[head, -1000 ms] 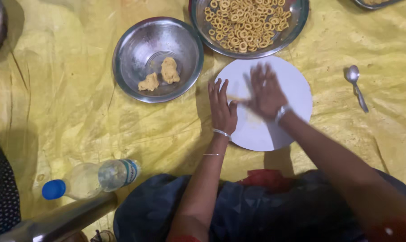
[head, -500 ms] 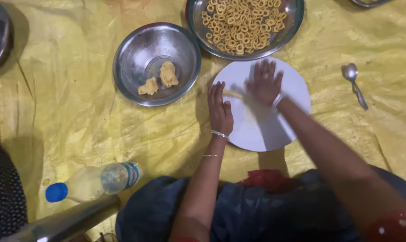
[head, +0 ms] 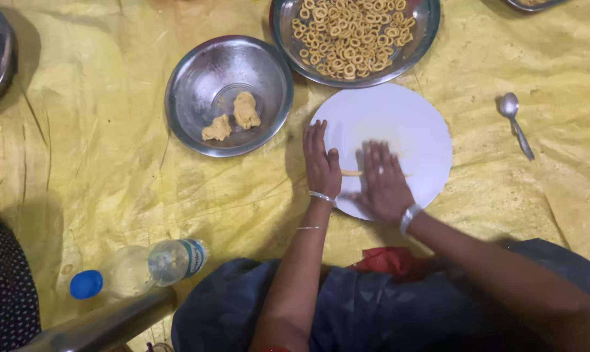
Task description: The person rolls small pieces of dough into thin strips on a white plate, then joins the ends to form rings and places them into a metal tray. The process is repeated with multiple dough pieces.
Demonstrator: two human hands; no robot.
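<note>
A: Why are both palms flat?
B: Left hand [head: 322, 164] and right hand [head: 384, 184] lie released, rolling a thin dough strand [head: 352, 173] on the white plate [head: 399, 117], centre frame; flat pressure keeps it even.

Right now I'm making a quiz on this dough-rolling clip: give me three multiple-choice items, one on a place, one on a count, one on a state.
1. Where does the spoon lie?
A. in the steel bowl
B. on the yellow sheet, right of the white plate
C. on the white plate

2. How many dough lumps sit in the steel bowl?
A. two
B. four
C. none

3. How are the hands?
A. fists closed
B. holding the bottle
C. flat, palms down

Key: 1 B, it rests on the yellow sheet beyond the white plate. 2 A, two lumps show. 3 C, left hand and right hand press flat over a thin dough strip.
</note>
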